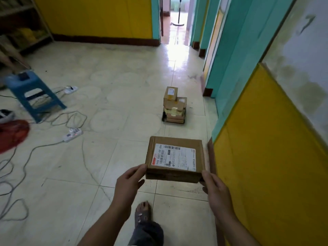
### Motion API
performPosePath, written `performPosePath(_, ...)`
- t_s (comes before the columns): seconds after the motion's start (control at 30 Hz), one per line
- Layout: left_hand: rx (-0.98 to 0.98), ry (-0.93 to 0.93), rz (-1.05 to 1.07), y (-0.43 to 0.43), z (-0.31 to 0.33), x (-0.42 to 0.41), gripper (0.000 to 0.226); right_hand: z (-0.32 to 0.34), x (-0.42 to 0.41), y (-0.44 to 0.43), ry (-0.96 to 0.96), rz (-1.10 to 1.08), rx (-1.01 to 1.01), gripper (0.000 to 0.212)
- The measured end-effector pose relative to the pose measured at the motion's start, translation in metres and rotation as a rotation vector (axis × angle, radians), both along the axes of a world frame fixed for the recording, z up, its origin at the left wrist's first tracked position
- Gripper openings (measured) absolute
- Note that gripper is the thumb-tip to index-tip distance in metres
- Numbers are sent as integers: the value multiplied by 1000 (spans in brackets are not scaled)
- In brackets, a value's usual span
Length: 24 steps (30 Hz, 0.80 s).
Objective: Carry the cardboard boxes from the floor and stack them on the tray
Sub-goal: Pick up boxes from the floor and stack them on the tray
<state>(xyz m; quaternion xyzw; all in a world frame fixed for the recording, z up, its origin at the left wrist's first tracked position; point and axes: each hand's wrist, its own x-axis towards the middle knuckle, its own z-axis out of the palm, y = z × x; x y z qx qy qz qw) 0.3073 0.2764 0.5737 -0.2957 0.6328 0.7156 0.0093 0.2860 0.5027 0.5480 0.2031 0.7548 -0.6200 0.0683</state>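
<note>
Both hands, left hand (128, 181) and right hand (215, 188), fingers clamped on a flat brown labelled cardboard box (174, 159) low centre; stacked boxes (174, 103) fill the metal tray (173, 122) mid-frame.

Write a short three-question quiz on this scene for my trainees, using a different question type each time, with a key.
1. True or false: the box with the white label is held off the floor by both the left hand and the right hand.
2. Where does the tray stand?
A. on a chair
B. on the floor ahead, with boxes stacked on it
C. on a shelf
3. Fill in the missing word: the stool on the left is ___ in colour.

Key: 1 true; 2 B; 3 blue.
</note>
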Motion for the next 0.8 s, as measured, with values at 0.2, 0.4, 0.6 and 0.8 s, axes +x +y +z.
performPosePath(0.2, 32, -21, 51, -68, -7, -115, 26, 1, -126, -72, 1, 38, -17, 16)
performPosePath(0.4, 33, -31, 61, -147, 8, -241, 23, 10, -252, -149, -24, 30, -11, 17)
performPosePath(0.6, 18, -70, 44, -187, 4, -372, 25, 3, -374, -192, -51, -4, -16, 20)
performPosePath(0.8, -11, -64, 4, -203, -2, -509, 27, -10, -511, -212, -32, 1, -35, 22)
